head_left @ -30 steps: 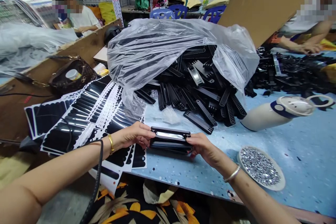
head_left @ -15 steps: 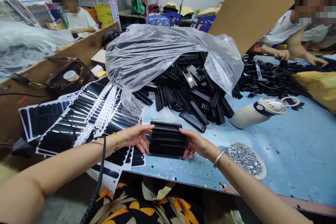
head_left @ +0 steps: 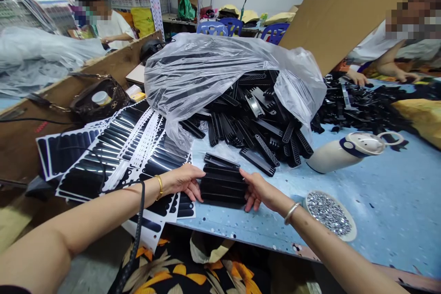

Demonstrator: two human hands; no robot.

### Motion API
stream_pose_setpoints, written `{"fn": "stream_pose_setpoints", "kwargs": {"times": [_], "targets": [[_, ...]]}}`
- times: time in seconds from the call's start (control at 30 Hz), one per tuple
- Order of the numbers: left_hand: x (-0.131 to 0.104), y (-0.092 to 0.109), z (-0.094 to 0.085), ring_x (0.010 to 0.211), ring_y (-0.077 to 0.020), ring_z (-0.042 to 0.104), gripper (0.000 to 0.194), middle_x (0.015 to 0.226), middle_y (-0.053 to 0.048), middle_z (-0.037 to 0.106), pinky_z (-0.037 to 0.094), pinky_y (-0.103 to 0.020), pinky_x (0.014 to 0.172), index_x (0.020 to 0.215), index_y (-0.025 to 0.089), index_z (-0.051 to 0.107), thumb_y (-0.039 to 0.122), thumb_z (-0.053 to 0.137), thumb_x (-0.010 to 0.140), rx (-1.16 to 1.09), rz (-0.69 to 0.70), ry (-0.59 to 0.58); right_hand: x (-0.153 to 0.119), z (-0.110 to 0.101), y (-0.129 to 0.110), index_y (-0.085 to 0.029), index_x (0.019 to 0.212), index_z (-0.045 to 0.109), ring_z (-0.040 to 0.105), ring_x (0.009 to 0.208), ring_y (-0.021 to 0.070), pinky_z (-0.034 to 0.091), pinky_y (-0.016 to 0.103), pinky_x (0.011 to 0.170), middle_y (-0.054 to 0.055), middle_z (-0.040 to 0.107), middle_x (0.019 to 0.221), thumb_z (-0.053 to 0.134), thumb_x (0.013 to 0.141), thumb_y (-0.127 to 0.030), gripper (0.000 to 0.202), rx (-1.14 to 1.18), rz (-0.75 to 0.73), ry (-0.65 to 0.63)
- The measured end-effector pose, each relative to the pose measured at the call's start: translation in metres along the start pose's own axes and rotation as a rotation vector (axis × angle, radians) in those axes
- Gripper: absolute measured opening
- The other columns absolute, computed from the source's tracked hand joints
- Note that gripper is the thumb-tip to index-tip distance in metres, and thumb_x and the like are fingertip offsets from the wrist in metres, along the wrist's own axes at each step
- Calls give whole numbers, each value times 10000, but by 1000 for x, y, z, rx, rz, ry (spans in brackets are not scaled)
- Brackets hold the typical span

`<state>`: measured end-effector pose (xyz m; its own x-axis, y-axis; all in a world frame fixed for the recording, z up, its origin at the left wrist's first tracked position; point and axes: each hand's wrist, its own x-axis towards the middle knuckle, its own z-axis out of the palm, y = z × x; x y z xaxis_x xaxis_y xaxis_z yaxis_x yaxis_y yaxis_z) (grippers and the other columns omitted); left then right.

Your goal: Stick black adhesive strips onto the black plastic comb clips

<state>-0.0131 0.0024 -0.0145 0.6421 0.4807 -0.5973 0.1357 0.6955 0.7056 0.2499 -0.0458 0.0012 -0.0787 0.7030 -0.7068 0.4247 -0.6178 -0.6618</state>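
Observation:
My left hand (head_left: 190, 182) and my right hand (head_left: 255, 189) grip the two ends of a row of black plastic pieces (head_left: 223, 187) lying side by side at the table's front edge. One more black piece (head_left: 221, 161) lies at a slant just behind the row. Farther back, a heap of black toothed pieces (head_left: 262, 124) spills from a clear plastic bag (head_left: 206, 64). Sheets of black strips (head_left: 93, 156) are fanned out beside my left hand. Past my right wrist is a dish of small shiny parts (head_left: 330, 213).
A cream bottle (head_left: 334, 154) lies tilted at the right. More black parts (head_left: 358, 101) are piled near a person's hand (head_left: 358, 77) at the back right. A dark handbag (head_left: 99, 96) sits at the left, and a large cardboard sheet (head_left: 344, 9) leans behind the bag.
A black piece at the back now lies apart and slanted from the row between my hands. The whole view has shifted, with things appearing slightly farther right.

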Motion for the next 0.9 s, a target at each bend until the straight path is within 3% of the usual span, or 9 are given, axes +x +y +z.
{"fn": "stream_pose_setpoints", "kwargs": {"times": [0.1,0.2,0.27,0.33,0.37,0.47,0.6,0.77,0.9], "targets": [[-11,5,5,633,-275,722,492,632,-79,664,559,-308,515,899,136,508,507,762,698,-33,79,100,-3,-11,5,-160,657,562,618,391,182,405,226,325,78,629,507,438,846,-633,525,-174,-60,195],[-30,9,10,726,-232,722,495,808,-95,683,565,-285,590,1078,119,539,433,743,754,10,201,284,-10,-28,4,-171,615,575,607,439,163,382,217,368,44,613,501,582,777,-496,363,-253,-155,339],[-46,2,15,797,-210,709,480,887,-91,676,556,-248,600,1107,123,567,382,753,749,72,295,427,-16,-38,1,-177,616,605,625,516,174,409,233,427,35,622,523,607,752,-441,297,-282,-213,397],[-59,-14,26,803,-204,696,433,858,-82,668,532,-216,548,1036,114,602,372,763,728,84,335,483,-18,-40,-4,-185,659,655,632,569,188,438,258,480,33,652,565,623,735,-417,247,-342,-329,474],[-64,-25,34,764,-205,696,425,813,-74,662,518,-212,508,994,107,608,384,768,714,48,306,444,-17,-38,-7,-191,683,677,636,586,191,454,269,505,34,672,594,631,731,-410,229,-382,-412,515],[-67,-58,65,705,-249,713,483,788,-92,673,519,-246,462,980,106,568,431,773,686,-226,93,167,-6,-17,-17,-206,778,720,660,654,200,497,291,577,47,731,737,641,748,-389,202,-529,-680,579],[-51,-80,95,797,-275,724,506,878,-107,682,572,-300,574,1005,137,504,383,798,676,-541,73,118,10,23,-30,-181,865,715,657,792,237,500,335,718,94,721,855,676,772,-407,247,-837,-844,541],[-40,-79,90,860,-291,712,385,901,-127,680,585,-381,673,913,142,488,364,758,753,-637,148,197,11,52,-18,-136,861,675,619,788,268,460,350,695,117,664,819,702,747,-526,406,-1048,-802,590],[-48,-78,78,868,-292,704,340,889,-136,683,577,-393,700,894,119,536,324,763,746,-637,191,220,7,43,-1,-152,894,681,618,711,225,441,307,639,79,660,772,682,775,-477,346,-971,-801,609]]}}
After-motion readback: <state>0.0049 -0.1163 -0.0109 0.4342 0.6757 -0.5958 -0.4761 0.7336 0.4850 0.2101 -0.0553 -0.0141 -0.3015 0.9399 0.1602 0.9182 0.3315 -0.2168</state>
